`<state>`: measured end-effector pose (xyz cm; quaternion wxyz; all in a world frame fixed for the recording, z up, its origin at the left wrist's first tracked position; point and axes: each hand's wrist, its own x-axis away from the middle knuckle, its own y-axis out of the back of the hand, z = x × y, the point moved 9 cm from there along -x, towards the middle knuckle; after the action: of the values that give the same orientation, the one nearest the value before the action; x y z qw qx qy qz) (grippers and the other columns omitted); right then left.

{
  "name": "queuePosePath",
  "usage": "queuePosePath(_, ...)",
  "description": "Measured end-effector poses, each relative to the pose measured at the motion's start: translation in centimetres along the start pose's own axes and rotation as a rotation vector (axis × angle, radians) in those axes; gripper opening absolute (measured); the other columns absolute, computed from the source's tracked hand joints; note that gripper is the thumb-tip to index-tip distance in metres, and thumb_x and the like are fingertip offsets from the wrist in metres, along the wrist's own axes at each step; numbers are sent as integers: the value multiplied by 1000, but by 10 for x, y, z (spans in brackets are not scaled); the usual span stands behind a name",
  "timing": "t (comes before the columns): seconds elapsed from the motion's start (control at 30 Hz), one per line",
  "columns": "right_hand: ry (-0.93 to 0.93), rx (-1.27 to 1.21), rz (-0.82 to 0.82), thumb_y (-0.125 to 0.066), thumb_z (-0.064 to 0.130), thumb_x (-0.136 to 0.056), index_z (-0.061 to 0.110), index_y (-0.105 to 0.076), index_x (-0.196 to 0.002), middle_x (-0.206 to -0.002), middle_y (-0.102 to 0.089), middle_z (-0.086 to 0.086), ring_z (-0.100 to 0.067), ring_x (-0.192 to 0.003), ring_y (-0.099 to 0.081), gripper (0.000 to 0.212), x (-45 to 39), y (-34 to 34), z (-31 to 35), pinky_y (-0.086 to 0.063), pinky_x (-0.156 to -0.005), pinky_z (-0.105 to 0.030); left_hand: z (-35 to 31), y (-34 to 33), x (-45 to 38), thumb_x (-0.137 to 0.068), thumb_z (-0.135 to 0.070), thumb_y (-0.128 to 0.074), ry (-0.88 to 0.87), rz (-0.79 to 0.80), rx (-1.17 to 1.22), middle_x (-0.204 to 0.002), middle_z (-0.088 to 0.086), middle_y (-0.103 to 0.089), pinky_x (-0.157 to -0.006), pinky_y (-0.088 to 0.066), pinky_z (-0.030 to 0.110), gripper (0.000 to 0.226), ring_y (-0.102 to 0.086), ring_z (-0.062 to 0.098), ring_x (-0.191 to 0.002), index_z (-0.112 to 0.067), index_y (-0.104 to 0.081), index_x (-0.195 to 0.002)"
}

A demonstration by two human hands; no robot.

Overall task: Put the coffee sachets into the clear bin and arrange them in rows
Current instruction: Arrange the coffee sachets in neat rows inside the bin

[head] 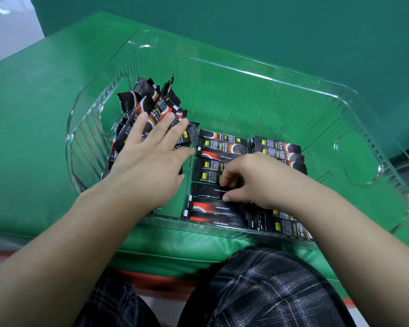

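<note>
Two rows of black coffee sachets [219,149] lie flat side by side in my clear bin [269,74], with a loose heap of sachets [149,100] leaning at its far left end. My left hand [149,159] lies on that heap, fingers straight and spread. My right hand [253,182] curls over the middle row, fingertips pinching one dark sachet [206,191] near the front wall. The bin sits on a green table [33,128]; my checked trousers [265,289] show below.
</note>
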<state>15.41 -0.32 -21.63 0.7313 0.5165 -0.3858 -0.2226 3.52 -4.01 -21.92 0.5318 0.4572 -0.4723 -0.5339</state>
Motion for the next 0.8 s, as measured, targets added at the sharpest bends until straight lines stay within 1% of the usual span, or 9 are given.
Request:
queuePosePath(0.1, 8, 23, -12, -73, 36, -78, 26, -66, -99, -92, -65, 11, -11, -87, -59, 24, 1, -1, 2, -51, -80, -30, 0, 0, 0, -98, -49, -34, -1, -1, 8, -159, 1, 20, -112, 17, 51, 55, 22, 20, -145, -38, -17, -150)
queuePosePath(0.27, 34, 51, -49, -71, 36, -80, 27, -66, -99, -87, -62, 12, -11, -84, -58, 22, 0, 1, 6, -51, -77, -29, 1, 0, 0, -98, -49, -34, 3, 3, 2, -159, 1, 20, -112, 17, 52, 55, 23, 19, -145, -38, -17, -149)
queuePosePath(0.4, 32, -4, -55, -72, 35, -79, 27, -67, -94, -84, -64, 13, -8, -81, -59, 18, 3, 6, 5, -50, -76, -26, 1, 0, 0, -98, -49, -34, 2, 5, 0, -159, 1, 20, -112, 17, 52, 55, 23, 20, -145, -39, -17, -149)
queuePosePath(0.47, 40, -28, -28, -73, 35, -77, 27, -67, -91, -84, -65, 13, -7, -80, -60, 17, 8, 4, 7, -49, -75, -26, 0, -1, 0, -98, -49, -33, 0, 5, -3, -159, 1, 20, -112, 17, 52, 54, 22, 20, -145, -39, -17, -149)
queuePosePath(0.6, 69, 39, 45, -72, 38, -78, 28, -64, -92, -85, -63, 14, -7, -80, -57, 19, 14, -7, 14, -48, -74, -26, 0, 0, 0, -98, -49, -33, 1, 3, -1, -159, 1, 20, -112, 17, 52, 55, 22, 20, -145, -38, -17, -149)
queuePosePath(0.7, 80, 88, 36, -70, 38, -79, 28, -63, -93, -84, -59, 14, -9, -83, -56, 19, 15, -9, 16, -49, -76, -28, 1, -1, 0, -98, -50, -33, 1, 2, -10, -159, 1, 20, -113, 16, 52, 55, 22, 20, -145, -38, -17, -149)
queuePosePath(0.8, 79, 122, 3, -68, 38, -79, 29, -63, -92, -87, -62, 12, -11, -85, -57, 17, 15, -6, 17, -50, -77, -30, 1, -1, 0, -98, -50, -33, 0, 2, -10, -159, 1, 20, -112, 17, 52, 55, 22, 20, -145, -38, -16, -149)
